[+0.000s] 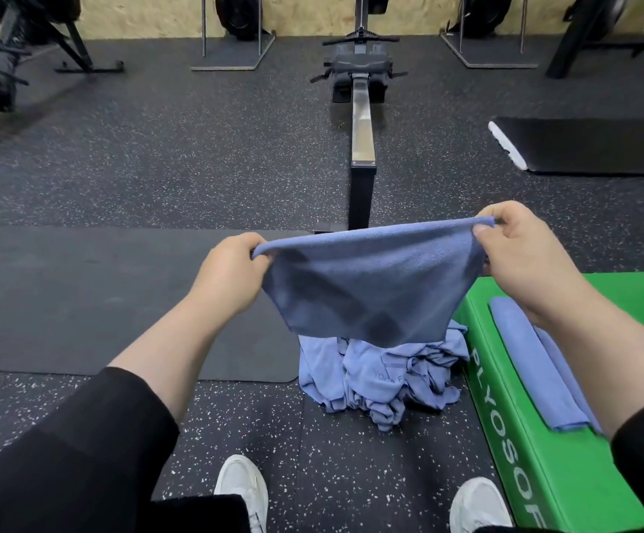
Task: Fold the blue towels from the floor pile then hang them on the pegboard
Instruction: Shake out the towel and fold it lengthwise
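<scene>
We hold one blue towel (370, 286) stretched in the air between our hands: the left hand (232, 271) pinches its left top corner, the right hand (520, 251) its right one, each grip closed tight on the cloth. It hangs just above the crumpled towel pile (381, 378) on the speckled floor (159, 155). To the right, folded towels (531, 363) lie on the green plyo box (543, 467).

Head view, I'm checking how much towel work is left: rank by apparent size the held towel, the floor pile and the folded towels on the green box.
1. held towel, nearest the camera, so this is unsure
2. floor pile, partly hidden behind it
3. folded towels
</scene>
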Tool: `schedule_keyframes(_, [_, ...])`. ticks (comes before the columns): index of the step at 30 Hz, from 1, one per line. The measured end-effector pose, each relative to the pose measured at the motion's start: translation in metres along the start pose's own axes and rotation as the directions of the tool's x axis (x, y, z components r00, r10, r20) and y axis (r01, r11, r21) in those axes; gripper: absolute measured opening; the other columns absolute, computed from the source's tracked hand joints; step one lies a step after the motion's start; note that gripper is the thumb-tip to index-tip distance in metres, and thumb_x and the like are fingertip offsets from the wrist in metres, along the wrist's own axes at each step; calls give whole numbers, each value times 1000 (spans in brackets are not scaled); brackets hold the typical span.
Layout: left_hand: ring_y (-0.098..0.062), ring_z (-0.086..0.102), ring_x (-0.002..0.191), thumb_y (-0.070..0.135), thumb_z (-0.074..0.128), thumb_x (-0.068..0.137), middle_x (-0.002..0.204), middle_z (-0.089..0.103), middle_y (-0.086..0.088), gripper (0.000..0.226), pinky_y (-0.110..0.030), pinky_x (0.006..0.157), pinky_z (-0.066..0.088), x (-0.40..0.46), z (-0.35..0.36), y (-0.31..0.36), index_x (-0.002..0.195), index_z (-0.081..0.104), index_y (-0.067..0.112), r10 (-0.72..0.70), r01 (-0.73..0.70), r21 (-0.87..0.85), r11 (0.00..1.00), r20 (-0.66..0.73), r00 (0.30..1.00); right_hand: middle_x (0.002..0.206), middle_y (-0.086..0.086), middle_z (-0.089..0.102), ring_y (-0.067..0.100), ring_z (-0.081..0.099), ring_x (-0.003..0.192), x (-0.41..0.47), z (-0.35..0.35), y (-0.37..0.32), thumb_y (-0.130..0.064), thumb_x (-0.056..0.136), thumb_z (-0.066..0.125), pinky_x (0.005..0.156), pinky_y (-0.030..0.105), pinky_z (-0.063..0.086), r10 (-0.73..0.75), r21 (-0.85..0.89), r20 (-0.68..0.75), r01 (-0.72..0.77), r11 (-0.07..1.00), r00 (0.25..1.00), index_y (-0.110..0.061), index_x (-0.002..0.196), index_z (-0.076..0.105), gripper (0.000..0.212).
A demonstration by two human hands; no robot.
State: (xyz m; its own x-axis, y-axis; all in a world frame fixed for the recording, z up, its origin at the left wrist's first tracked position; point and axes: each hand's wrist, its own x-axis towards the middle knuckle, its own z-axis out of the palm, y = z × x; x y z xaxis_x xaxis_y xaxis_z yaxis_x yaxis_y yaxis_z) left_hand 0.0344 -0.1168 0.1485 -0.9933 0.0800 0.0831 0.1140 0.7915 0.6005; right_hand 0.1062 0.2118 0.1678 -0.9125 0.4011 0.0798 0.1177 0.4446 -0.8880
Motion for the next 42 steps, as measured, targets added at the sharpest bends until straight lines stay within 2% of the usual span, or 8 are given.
schedule_keyframes(7, [-16, 50, 69, 28, 64, 93, 76, 63, -10, 19, -36, 64, 47, 2, -3, 7, 79, 64, 15, -62, 23, -347, 937, -101, 993, 83, 14, 71, 41, 63, 78, -4, -11, -5, -31, 85, 49, 76, 54, 58, -53, -95, -59, 48, 994, 997, -28, 92, 71, 24])
schedule_keyframes(10, [-16, 48, 70, 30, 60, 93, 78, 62, -17, 19, -46, 70, 53, 5, -4, 3, 79, 65, 17, -53, 5, -386, 923, -115, 992, 73, 2, 66, 23, 52, 66, -2, -17, -3, -19, 95, 51, 62, 32, 43, -101, -166, -111, 82, 983, 989, -23, 88, 69, 19])
schedule_keyframes(18, [-15, 58, 75, 27, 64, 94, 79, 70, -7, 18, -51, 89, 55, 8, -2, 2, 81, 71, 16, -80, 34, -458, 888, -81, 993, 68, -5, 60, 14, 47, 61, -3, -22, 2, -14, 95, 52, 58, 30, 37, -48, -233, -85, 27, 972, 995, -21, 86, 70, 21])
schedule_keyframes(24, [-11, 47, 59, 25, 64, 96, 59, 53, 10, 26, -39, 78, 56, 3, 3, 18, 73, 63, 14, -155, 103, -668, 737, -18, 988, 68, 5, 56, 20, 48, 67, 0, -18, 1, -31, 74, 48, 76, 58, 56, 32, -42, -120, -37, 998, 992, -11, 79, 63, 25])
schedule_keyframes(32, [-19, 50, 69, 20, 64, 97, 71, 58, -4, 21, -30, 61, 45, -15, 34, 46, 76, 64, 16, -331, 230, -814, 533, 50, 942, 63, 7, 46, 19, 44, 62, -10, 6, -4, -10, 85, 47, 63, 40, 55, 193, 148, 29, -195, 970, 981, -6, 69, 53, 17])
schedule_keyframes(35, [-16, 51, 67, 23, 67, 93, 72, 64, -1, 17, -33, 65, 45, -15, 44, 54, 78, 71, 14, -284, 188, -789, 586, 17, 959, 71, 12, 51, 22, 50, 68, -15, 23, -6, -1, 89, 46, 70, 47, 64, 247, 250, 171, -285, 925, 954, -3, 75, 56, 18])
schedule_keyframes(38, [-14, 49, 66, 30, 65, 86, 70, 64, 1, 17, -34, 66, 46, -11, 52, 63, 81, 73, 16, -201, 123, -719, 684, -23, 979, 79, 16, 54, 24, 56, 69, -18, 43, -15, 2, 91, 47, 57, 32, 59, 259, 369, 263, -345, 863, 930, -6, 87, 58, 14])
schedule_keyframes(42, [-14, 42, 61, 21, 64, 87, 63, 58, 0, 17, -31, 61, 40, -16, 63, 79, 78, 71, 9, -85, 22, -592, 805, -80, 993, 85, 19, 59, 27, 58, 78, -16, 65, -20, 1, 91, 49, 75, 38, 57, 251, 456, 300, -370, 810, 920, -8, 97, 63, 17])
